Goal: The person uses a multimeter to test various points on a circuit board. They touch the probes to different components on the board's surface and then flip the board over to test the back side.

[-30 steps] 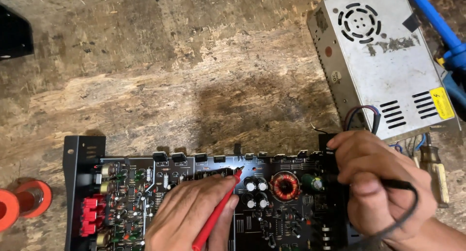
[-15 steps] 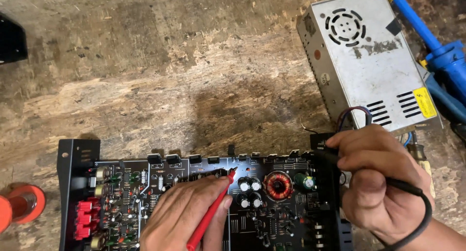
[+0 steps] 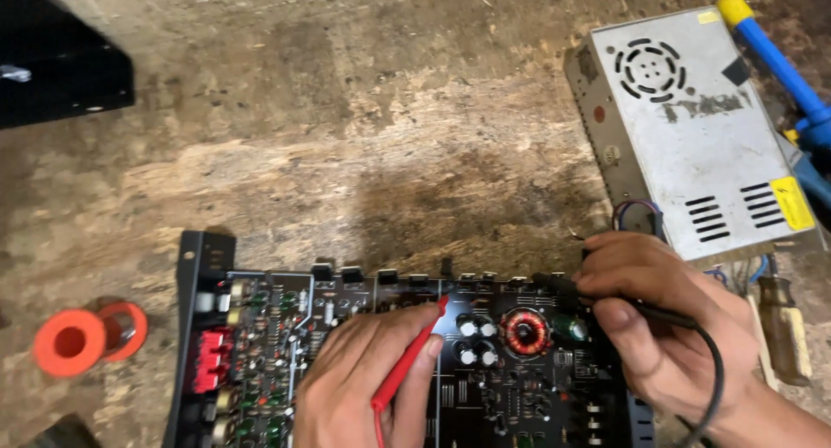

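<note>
Item: black open circuit board (image 3: 519,387) with a copper-wound ring coil, silver-topped capacitors and a red terminal block, lying at the near edge of the worn wooden bench (image 3: 346,154).

Left hand (image 3: 363,387): closed around a red probe (image 3: 411,353), pen-fashion, tip angled up to the board's far edge, just left of the capacitors.

Right hand (image 3: 666,327): pinched on a black probe (image 3: 606,296) with a trailing black lead, tip resting near the board's far right edge beside the coil.

Handling note: the reading likely comes out best with each tip on one solder point only, kept steep so it cannot bridge neighbouring pins, heels of both hands braced on the board's frame, and the lead kept off the components.

Surroundings: grey perforated metal power-supply box (image 3: 692,128) at the far right corner; blue-handled tool (image 3: 779,63) beside it; wooden-handled screwdriver (image 3: 783,327) at the right edge; orange spool (image 3: 86,337) near the left edge; black casing (image 3: 52,67) at the far left corner.
</note>
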